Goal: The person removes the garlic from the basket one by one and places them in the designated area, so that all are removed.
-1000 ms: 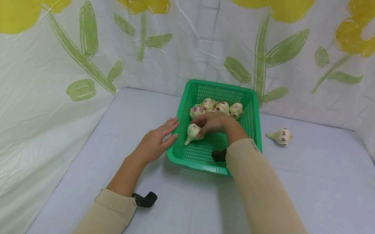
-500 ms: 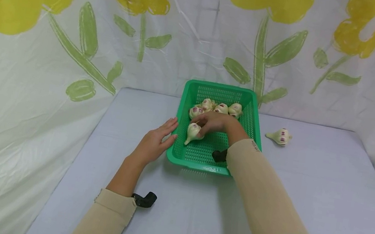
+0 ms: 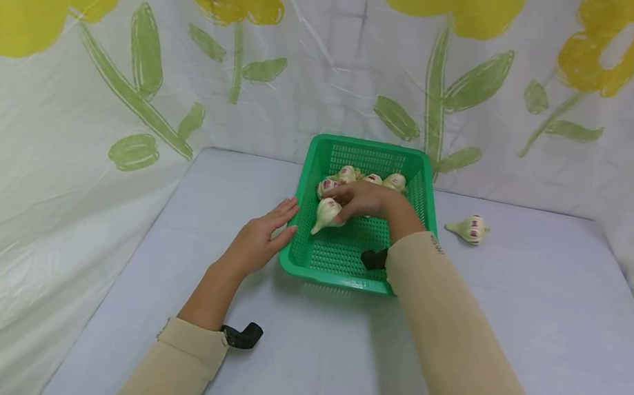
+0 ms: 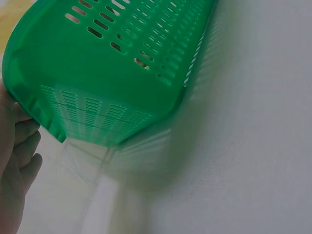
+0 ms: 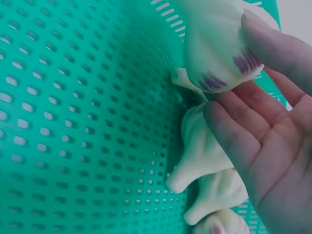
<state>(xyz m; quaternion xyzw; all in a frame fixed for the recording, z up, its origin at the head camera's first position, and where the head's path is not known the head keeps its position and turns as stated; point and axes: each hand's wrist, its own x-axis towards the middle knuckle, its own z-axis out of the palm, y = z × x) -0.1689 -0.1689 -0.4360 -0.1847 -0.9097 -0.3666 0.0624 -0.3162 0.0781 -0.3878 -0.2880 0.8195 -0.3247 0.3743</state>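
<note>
My right hand [image 3: 363, 200] reaches into the green plastic basket [image 3: 341, 281] and grips a garlic bulb [image 3: 326, 216] between thumb and fingers. In the right wrist view this garlic bulb [image 5: 222, 58] is pale with purple streaks, and the thumb lies along its side. Several other garlic bulbs [image 5: 207, 144] rest on the basket floor beyond the fingers. At the basket's left rim is my left hand [image 3: 261, 237], its fingers extended along the outside. The left wrist view has those fingers [image 4: 27, 141] right at the rim, partly cut off by the frame.
One more garlic bulb [image 3: 469, 228] lies on the white tabletop [image 3: 524, 316], right of the basket. Behind the table hangs a white curtain [image 3: 304, 83] with yellow flowers. A black wrist mount [image 3: 243, 335] sticks out from the left sleeve.
The garlic bulb in my right hand has shifted slightly, up toward the back of the basket in the head view. My left hand stays at the rim.
</note>
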